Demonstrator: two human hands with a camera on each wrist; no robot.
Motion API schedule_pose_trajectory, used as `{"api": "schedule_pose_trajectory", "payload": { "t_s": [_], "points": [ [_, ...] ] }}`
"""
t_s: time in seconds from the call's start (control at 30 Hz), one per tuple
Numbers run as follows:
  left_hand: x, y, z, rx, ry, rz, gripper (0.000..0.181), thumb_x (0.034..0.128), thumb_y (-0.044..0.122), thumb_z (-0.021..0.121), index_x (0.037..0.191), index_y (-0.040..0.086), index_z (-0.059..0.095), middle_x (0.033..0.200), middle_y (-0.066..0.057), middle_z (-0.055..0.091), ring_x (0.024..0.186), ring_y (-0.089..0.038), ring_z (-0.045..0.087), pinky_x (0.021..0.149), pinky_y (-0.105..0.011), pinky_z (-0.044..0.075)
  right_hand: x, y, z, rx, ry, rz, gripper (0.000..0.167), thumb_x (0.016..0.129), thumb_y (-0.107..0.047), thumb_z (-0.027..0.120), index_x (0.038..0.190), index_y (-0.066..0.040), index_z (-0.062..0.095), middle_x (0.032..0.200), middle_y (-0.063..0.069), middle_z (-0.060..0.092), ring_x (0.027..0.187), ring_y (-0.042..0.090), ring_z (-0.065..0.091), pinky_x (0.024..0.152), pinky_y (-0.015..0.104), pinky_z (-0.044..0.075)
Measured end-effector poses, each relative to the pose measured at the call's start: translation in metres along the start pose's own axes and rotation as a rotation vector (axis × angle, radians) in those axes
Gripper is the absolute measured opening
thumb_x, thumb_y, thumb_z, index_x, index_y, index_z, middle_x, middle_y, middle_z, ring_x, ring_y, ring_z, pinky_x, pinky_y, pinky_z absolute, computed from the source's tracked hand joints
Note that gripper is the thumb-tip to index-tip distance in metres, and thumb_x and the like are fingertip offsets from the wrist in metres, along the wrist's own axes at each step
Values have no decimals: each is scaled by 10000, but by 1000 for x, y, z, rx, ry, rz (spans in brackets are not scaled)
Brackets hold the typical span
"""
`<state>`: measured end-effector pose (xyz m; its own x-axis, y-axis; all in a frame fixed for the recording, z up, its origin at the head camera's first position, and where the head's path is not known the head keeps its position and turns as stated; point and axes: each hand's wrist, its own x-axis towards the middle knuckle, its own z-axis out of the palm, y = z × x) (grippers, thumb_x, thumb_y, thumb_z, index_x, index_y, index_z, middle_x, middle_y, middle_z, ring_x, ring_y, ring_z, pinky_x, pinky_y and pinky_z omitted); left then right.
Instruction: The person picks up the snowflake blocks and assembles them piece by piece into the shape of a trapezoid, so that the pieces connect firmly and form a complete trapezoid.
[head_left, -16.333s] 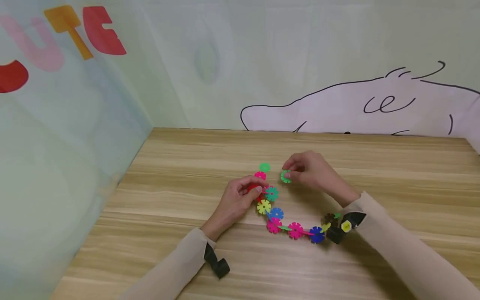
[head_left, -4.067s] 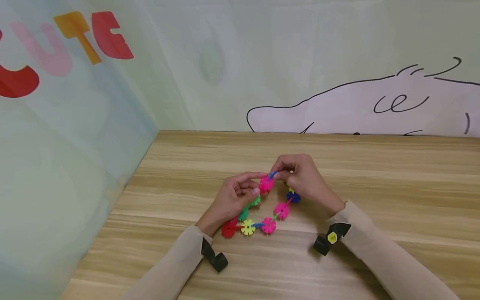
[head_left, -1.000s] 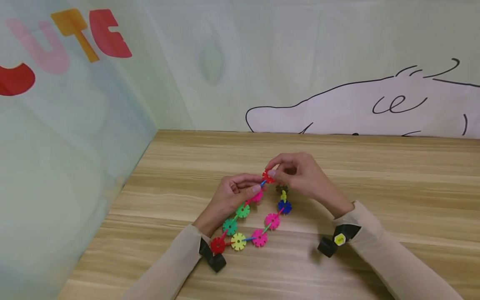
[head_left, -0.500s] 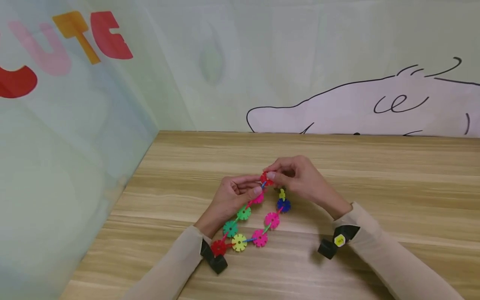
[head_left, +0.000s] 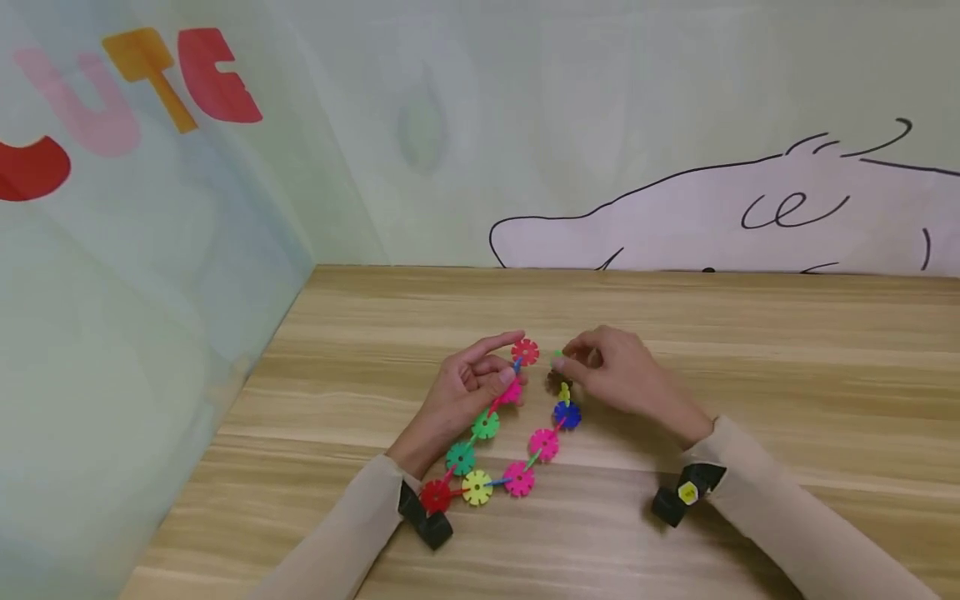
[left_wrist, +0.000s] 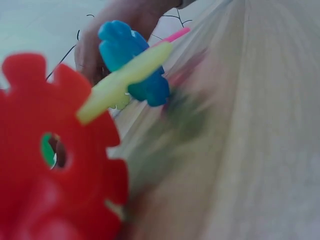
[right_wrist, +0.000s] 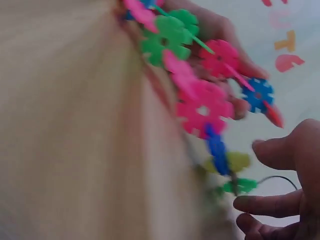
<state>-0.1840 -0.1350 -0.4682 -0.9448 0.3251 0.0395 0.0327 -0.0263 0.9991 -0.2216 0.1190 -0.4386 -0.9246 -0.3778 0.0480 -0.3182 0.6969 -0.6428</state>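
A chain of notched plastic snowflake discs (head_left: 477,487) in several colours bends in a U between the hands. My left hand (head_left: 463,392) holds it by a pink disc (head_left: 513,392), thumb against fingers, index finger stretched toward a red disc (head_left: 526,352) at that end. A blue disc links the red one to the pink. My right hand (head_left: 633,375) is at the other end, by a brown disc (head_left: 557,383) and a small green disc (right_wrist: 241,186). In the right wrist view its thumb and fingers stand apart around the green disc. The left wrist view shows a large red disc (left_wrist: 30,150) close up.
The chain hangs or lies over a wood-grain table (head_left: 360,333); contact is hard to tell. Printed cloth walls stand behind and at the left, with coloured letters (head_left: 153,79) and a line drawing (head_left: 720,208). Black straps (head_left: 701,483) sit at both wrists.
A red disc has been joined to the blue one at the left-hand end. My right hand has let it go and moved slightly right, to the green disc at the other end.
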Motion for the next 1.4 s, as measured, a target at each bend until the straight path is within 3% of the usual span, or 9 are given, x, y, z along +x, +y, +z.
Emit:
{"api": "schedule_pose_trajectory", "payload": {
  "t_s": [0.13, 0.23, 0.37, 0.57, 0.8, 1.07, 1.4],
  "points": [
    [0, 0, -1, 6, -9, 11, 477, 1075, 176, 672, 1544, 189, 580, 1015, 34, 727, 798, -30, 668, 706, -160, 532, -4, -4, 15, -42, -9, -22, 389, 944, -402, 807, 1083, -40, 792, 1064, 117, 713, 917, 232, 569, 779, 316, 419],
    [0, -1, -1, 12, -11, 12, 471, 1077, 175, 670, 1539, 181, 582, 1023, 24, 726, 805, -34, 678, 712, -163, 536, -6, -5, 20, 18, 23, -29, 277, 935, -344, 826, 1014, -82, 784, 988, 75, 741, 884, 207, 600, 778, 314, 451],
    [0, 0, -1, 29, 7, 6, 457, 1078, 157, 662, 1529, 176, 585, 1017, 14, 731, 810, -39, 692, 717, -168, 544, -10, -5, 23, 125, 32, -53, 202, 957, -298, 818, 1052, -127, 767, 910, -5, 783, 802, 125, 649, 733, 274, 519],
    [0, 0, -2, 38, 52, 27, 458, 1069, 105, 662, 1517, 163, 579, 1041, -67, 773, 858, -50, 754, 756, -183, 588, -22, -6, 25, 221, 60, -175, 141, 942, -232, 838, 1034, -172, 748, 824, -71, 739, 694, 92, 603, 615, 241, 501],
    [1, -2, 0, 47, 62, 40, 462, 1053, 110, 692, 1500, 159, 585, 982, 46, 772, 802, -37, 726, 722, -181, 574, -25, -8, 28, 283, 32, -274, 160, 956, -196, 826, 1095, -134, 778, 859, -79, 748, 739, 67, 648, 667, 239, 563],
    [0, -3, 1, 59, 67, 24, 440, 1035, 141, 729, 1458, 173, 612, 993, 28, 790, 813, -48, 741, 730, -188, 585, -23, -11, 32, 287, 40, -282, 175, 948, -179, 839, 1109, -128, 795, 867, -61, 771, 739, 45, 677, 674, 235, 597],
    [1, 0, 0, 99, 72, 1, 346, 1003, 100, 759, 1334, 74, 662, 1064, -137, 828, 850, -75, 791, 770, -219, 631, -20, -13, 34, 214, 51, -308, 125, 946, -145, 834, 1055, -88, 809, 868, -20, 793, 737, 8, 653, 660, 212, 571]
  ]
}}
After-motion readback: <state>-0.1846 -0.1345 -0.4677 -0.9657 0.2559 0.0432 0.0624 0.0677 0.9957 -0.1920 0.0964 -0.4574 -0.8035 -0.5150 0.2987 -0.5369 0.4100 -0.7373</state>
